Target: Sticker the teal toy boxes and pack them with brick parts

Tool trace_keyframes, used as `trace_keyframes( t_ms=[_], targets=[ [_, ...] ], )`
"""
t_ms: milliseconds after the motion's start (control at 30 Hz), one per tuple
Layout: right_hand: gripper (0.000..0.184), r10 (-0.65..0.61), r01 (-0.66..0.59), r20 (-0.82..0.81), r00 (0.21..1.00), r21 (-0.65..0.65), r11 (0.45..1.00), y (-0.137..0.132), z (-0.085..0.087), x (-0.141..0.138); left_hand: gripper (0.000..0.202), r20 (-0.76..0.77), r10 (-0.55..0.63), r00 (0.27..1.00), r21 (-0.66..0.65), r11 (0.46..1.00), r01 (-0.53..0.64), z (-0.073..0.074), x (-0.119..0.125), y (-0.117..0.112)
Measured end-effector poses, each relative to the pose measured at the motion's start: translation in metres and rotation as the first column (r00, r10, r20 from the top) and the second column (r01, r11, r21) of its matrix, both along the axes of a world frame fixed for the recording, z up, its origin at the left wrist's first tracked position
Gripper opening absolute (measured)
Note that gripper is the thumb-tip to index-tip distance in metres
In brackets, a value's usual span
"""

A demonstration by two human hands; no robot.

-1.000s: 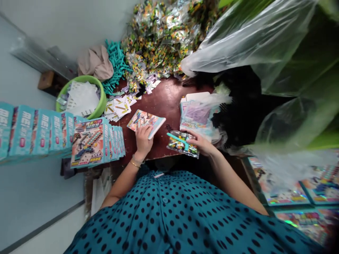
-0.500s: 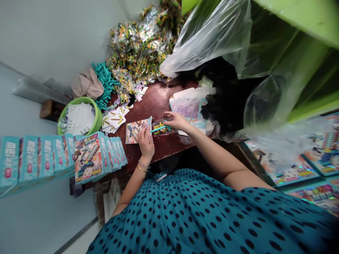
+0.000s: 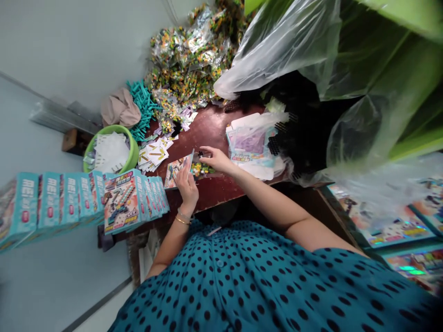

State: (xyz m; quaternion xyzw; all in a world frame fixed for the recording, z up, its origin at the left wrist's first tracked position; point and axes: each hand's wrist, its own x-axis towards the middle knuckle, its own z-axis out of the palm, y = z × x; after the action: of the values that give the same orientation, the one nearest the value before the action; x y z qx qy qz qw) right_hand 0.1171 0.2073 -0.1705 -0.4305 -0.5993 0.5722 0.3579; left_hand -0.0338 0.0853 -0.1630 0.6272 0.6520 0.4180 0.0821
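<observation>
My left hand [image 3: 187,185] is closed around a printed cardboard box [image 3: 174,172], which lies tilted on the dark red table with its open end toward my right hand. My right hand [image 3: 218,160] is beside that end. Between its thumb and forefinger tips shows a small black piece [image 3: 200,153], its shape too small to make out. Below these fingers a clear bag of yellow, green and orange bricks [image 3: 204,169] lies on the table, partly hidden by the hand.
Finished-looking boxes [image 3: 121,203] stand in a row at the left. Behind them are a green basin [image 3: 134,154] of white sheets, loose cards [image 3: 152,154], turquoise sticks [image 3: 141,110] and heaped brick bags [image 3: 187,60]. Flat cartons [image 3: 249,143] and a plastic liner [image 3: 277,46] are at the right.
The turquoise stick between the box and my right hand is out of sight. My right hand has moved left toward the box, and the box has tilted up.
</observation>
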Motion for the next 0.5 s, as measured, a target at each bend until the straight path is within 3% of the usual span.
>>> trace_keyframes(
  t_ms=[133,200,233,300,367,400,433,500],
  targets=[
    [0.054,-0.134,0.134,0.0,0.991,0.011,0.991,-0.013,0.007,-0.024,0.054,0.038,0.003,0.999,0.041,0.999,-0.004,0.009,0.003,0.0],
    [0.046,-0.242,0.245,-0.036,0.97,0.173,0.954,-0.026,0.014,-0.026,0.054,0.074,0.019,0.997,0.063,0.998,-0.024,0.013,0.002,-0.002],
    [0.039,-0.232,0.232,-0.033,0.972,0.289,0.929,-0.033,0.018,-0.026,0.055,0.107,0.031,0.994,0.069,0.997,-0.038,0.015,0.0,-0.002],
    [0.028,-0.084,0.019,0.107,0.991,0.5,0.866,-0.045,0.026,-0.028,0.055,0.193,0.06,0.979,0.062,0.995,-0.073,0.019,-0.005,-0.002],
    [0.029,0.113,-0.308,0.354,0.928,0.562,0.768,-0.051,0.033,-0.033,0.057,0.271,0.104,0.957,0.04,0.992,-0.119,0.023,-0.01,0.001],
    [0.029,0.156,-0.401,0.433,0.888,0.561,0.724,-0.051,0.036,-0.036,0.057,0.307,0.132,0.942,0.03,0.988,-0.148,0.026,-0.013,0.003],
    [0.027,0.151,-0.422,0.458,0.876,0.576,0.7,-0.049,0.04,-0.039,0.058,0.351,0.163,0.922,0.026,0.983,-0.184,0.029,-0.015,0.006],
    [0.022,0.068,-0.334,0.393,0.917,0.662,0.67,-0.045,0.049,-0.041,0.058,0.483,0.219,0.847,0.038,0.962,-0.27,0.037,-0.018,0.012]
  ],
)
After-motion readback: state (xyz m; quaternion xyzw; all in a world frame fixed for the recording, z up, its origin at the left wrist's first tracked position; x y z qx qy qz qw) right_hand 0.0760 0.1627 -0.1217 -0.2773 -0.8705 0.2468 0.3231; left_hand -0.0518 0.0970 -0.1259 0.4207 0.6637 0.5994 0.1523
